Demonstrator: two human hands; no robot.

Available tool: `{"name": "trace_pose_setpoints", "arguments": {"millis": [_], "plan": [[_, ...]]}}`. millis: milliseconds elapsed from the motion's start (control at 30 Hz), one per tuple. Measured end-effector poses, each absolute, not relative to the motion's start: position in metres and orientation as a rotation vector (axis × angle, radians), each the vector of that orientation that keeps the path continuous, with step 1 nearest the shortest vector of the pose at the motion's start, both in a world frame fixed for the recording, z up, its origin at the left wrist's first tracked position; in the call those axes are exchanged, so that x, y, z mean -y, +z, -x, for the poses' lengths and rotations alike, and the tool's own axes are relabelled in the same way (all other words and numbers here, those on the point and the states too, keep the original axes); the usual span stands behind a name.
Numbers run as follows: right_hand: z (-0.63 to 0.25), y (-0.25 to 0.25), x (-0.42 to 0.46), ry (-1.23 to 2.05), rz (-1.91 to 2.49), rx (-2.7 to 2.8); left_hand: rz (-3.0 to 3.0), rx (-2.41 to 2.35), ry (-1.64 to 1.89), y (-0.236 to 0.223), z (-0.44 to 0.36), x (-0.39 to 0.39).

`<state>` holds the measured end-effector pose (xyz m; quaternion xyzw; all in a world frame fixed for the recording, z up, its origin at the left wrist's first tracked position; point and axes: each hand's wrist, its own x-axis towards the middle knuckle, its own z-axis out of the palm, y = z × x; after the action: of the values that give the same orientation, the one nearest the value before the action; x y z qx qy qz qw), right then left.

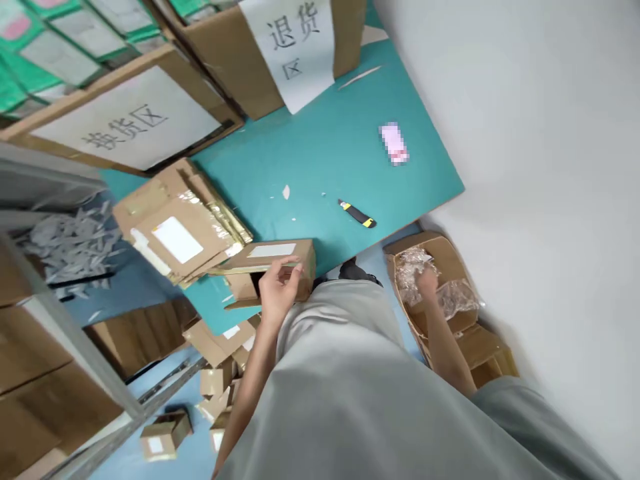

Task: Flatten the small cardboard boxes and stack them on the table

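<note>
My left hand (281,287) is at the near edge of the table, its curled fingers and thumb gripping the side of a small cardboard box (306,257). The box lies on its side with a white label on top, and its open end faces left. To the right, below table height, my right hand (428,283) reaches into a large open carton (453,250). Its fingers are closed on crumpled clear plastic wrap (411,267); the fingertips are partly hidden. A black and yellow utility knife (357,213) rests on the table, apart from both hands.
Flattened cardboard boxes (170,213) are stacked on the green table (310,160). Bins with handwritten paper signs (133,123) stand at the back. A blurred pink item (394,143) lies far right. Small boxes (217,380) sit below left, beside a metal rack (80,353). A white wall (540,167) bounds the right.
</note>
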<state>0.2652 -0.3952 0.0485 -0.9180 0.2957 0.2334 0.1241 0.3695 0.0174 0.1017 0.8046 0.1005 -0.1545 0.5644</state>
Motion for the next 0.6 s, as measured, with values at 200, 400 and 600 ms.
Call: {"name": "trace_pose_setpoints", "arguments": {"millis": [200,400,600], "plan": [[-0.371,0.024,0.218,0.986,2.15,-0.053,-2.333,-0.552,0.081,0.083,-0.36,-0.103],[-0.405,0.061,0.129,1.148,2.28,0.088,-2.446,-0.63,-0.441,0.044,-0.365,-0.122],[-0.424,0.072,0.127,0.974,2.504,-0.088,-2.502,-0.456,-0.35,0.058,-0.391,-0.127]]}}
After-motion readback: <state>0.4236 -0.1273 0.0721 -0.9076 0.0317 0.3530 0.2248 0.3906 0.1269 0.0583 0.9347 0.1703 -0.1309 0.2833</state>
